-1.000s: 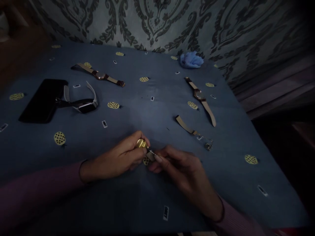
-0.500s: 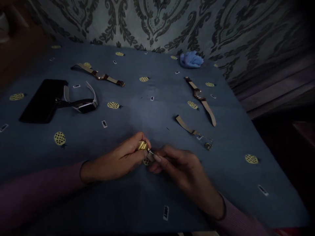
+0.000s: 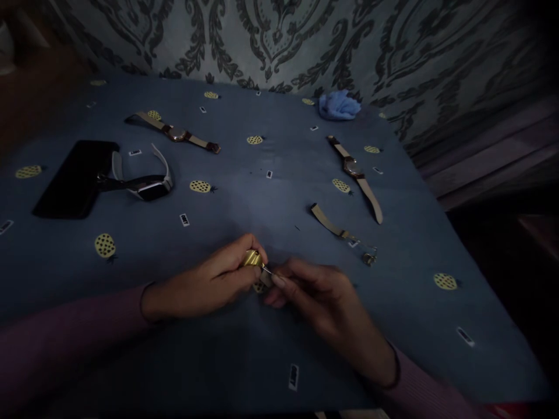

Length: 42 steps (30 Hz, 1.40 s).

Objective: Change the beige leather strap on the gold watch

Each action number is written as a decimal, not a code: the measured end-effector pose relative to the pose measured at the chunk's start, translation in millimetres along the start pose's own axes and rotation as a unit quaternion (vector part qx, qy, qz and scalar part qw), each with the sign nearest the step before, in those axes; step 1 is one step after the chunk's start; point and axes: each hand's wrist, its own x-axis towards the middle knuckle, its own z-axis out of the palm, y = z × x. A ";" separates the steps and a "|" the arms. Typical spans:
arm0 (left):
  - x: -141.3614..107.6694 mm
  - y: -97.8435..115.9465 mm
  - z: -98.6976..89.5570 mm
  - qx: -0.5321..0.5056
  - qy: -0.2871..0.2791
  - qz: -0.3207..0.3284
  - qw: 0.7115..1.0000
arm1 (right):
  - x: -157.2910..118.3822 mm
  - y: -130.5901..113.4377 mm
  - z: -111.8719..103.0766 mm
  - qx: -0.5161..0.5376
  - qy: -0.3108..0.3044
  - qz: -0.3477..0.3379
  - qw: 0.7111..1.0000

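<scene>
Blue tablecloth point(image 3: 244, 203): under both hands.
Right hand point(image 3: 325, 297): pinching the slim metal tool point(image 3: 267, 270).
Left hand point(image 3: 209, 285): nearer, wrapped round the gold case point(image 3: 252, 258).
Gold case: up-left of right hand.
Metal tool: long axis slanting up-left to case edge; contact unclear.

"From the watch case point(image 3: 252, 258) in the left hand point(image 3: 209, 282), where does everything lie?"

"The right hand point(image 3: 323, 297) is at four o'clock, a pin point(image 3: 266, 270) between. On the surface point(image 3: 244, 215), the smartwatch point(image 3: 154, 191) lies at ten, just beside the phone point(image 3: 72, 180); one wristwatch point(image 3: 177, 134) at eleven."

"And clockwise?"

"The wall point(image 3: 279, 46) at twelve, the cloth point(image 3: 339, 106) near it at one, another wristwatch point(image 3: 353, 167) about two, the loose strap point(image 3: 325, 222) nearer."
</scene>
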 end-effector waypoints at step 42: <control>3.4 2.0 -6.6 0.039 -0.025 -0.006 0.999 | -3.5 1.8 5.1 0.019 0.013 0.012 1.000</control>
